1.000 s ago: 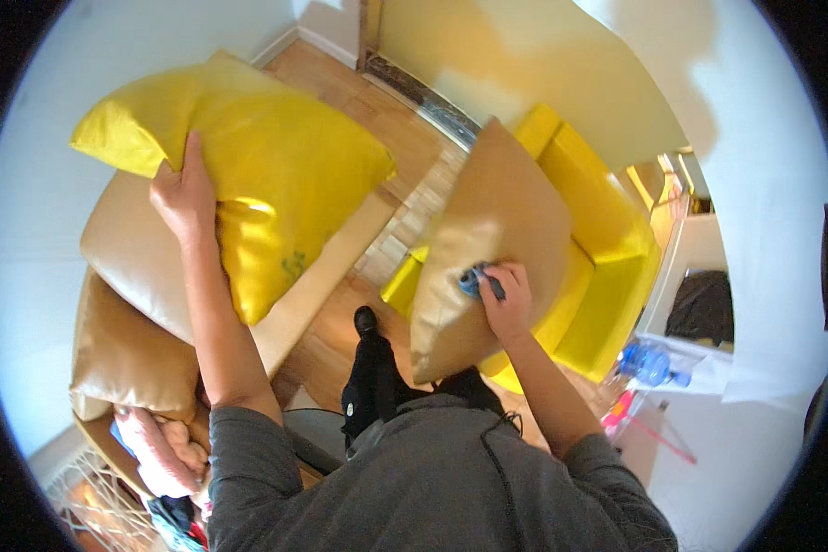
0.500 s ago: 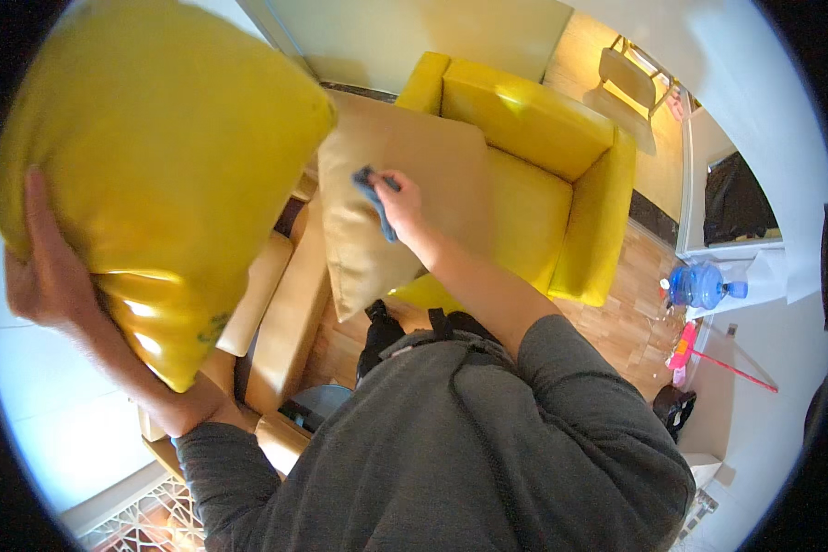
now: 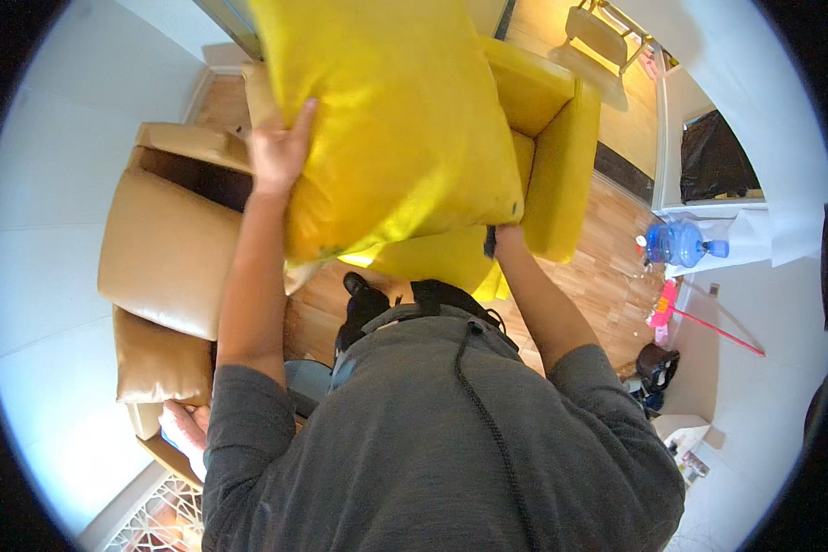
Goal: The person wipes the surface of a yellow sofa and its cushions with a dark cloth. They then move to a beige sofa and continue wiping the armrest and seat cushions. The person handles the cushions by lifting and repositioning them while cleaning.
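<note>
A large yellow cushion (image 3: 396, 129) is held up in front of me, over the seat of the yellow armchair (image 3: 566, 166). My left hand (image 3: 281, 152) grips its left side, the thumb lying on the near face and the other fingers partly hidden. At the cushion's lower right corner is my right hand (image 3: 508, 237), its fingers mostly covered by the cushion. A bit of dark blue-grey cloth (image 3: 489, 242) shows beside that hand. Behind the yellow cushion, only the left edge of a beige cushion (image 3: 259, 97) can be seen.
A tan sofa (image 3: 161, 248) stands to the left against the pale wall. On the right lie a blue water jug (image 3: 676, 245) and a broom with a pink-red head (image 3: 661, 308). Farther off, a folding chair (image 3: 598, 37) stands beyond a doorway.
The yellow cushion has swung from the left to the middle, now covering most of the beige cushion. My right hand, with the cloth, has moved right and down to the yellow cushion's corner.
</note>
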`<state>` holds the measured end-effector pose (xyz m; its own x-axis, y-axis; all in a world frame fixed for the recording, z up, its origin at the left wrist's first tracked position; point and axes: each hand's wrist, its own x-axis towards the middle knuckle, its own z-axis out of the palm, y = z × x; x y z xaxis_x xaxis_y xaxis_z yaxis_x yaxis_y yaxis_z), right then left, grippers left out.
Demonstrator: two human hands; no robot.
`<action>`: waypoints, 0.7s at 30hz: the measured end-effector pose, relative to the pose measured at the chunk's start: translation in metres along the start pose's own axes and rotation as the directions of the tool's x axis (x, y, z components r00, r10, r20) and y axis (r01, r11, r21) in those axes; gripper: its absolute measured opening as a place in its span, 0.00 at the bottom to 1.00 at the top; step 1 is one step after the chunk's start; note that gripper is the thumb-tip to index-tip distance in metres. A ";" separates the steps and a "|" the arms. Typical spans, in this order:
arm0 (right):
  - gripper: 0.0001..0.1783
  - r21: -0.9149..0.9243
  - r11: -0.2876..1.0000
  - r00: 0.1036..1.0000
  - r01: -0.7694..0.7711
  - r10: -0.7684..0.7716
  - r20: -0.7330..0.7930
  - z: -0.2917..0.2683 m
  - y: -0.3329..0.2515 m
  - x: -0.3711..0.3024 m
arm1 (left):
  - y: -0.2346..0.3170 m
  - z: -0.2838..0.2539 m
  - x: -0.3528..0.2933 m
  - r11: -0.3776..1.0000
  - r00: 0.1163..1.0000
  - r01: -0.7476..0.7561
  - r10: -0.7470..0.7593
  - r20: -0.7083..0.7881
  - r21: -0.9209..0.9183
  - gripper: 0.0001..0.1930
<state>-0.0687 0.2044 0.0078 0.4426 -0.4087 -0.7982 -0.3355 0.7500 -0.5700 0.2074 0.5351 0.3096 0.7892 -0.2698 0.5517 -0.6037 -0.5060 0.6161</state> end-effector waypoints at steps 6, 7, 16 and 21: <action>0.14 -0.410 0.911 0.991 0.049 -0.097 -0.097 -0.054 0.040 -0.084 | 0.001 0.128 -0.039 0.962 0.897 0.084 -0.187 0.400 0.261 0.25; 0.17 -0.470 0.869 0.970 0.156 -0.224 -0.093 -0.031 0.027 -0.100 | 0.009 0.137 -0.039 0.952 0.858 0.079 -0.217 0.465 0.297 0.25; 0.13 -0.511 0.286 0.502 0.811 -0.788 0.356 0.127 -0.101 -0.148 | 0.000 0.132 -0.121 0.947 0.829 0.200 -0.301 0.471 0.252 0.42; 0.12 -0.510 0.112 0.396 0.853 -0.775 0.493 0.167 -0.124 -0.121 | 0.015 0.107 -0.219 0.677 0.465 0.736 -0.521 0.716 0.014 0.43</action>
<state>0.0581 0.2473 0.2073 0.8451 -0.4867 0.2212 -0.0839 -0.5294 -0.8442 0.0374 0.4985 0.1376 0.7625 -0.4485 -0.4664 0.1732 -0.5529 0.8150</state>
